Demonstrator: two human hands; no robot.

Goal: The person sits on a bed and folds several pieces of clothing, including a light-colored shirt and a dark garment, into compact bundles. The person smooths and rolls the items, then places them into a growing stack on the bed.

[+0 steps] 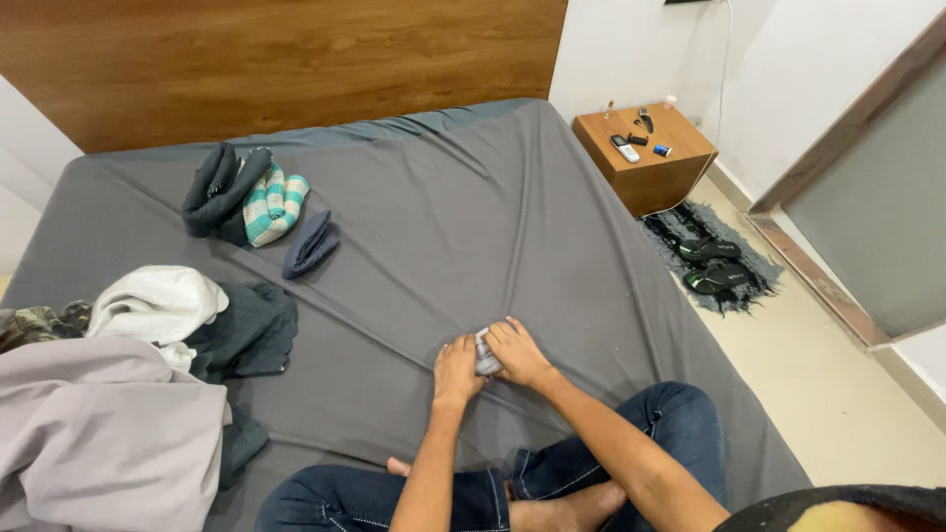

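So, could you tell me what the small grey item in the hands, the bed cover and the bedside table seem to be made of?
Small grey item, pressed between left hand and right hand: soft cloth, probably knit; it bunches.
Bed cover: matte grey woven fabric, creased.
Bedside table: wood or wood-look laminate, smooth, with visible grain.

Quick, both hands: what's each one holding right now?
Left hand: closed on the small grey cloth.
Right hand: closed on the same cloth.

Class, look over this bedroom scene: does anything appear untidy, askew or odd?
Yes. An unfolded clothes heap sprawls over the bed's left edge, unlike the rolled pieces near the headboard. The sheet is creased. Both hands, left hand and right hand, press a small grey cloth.
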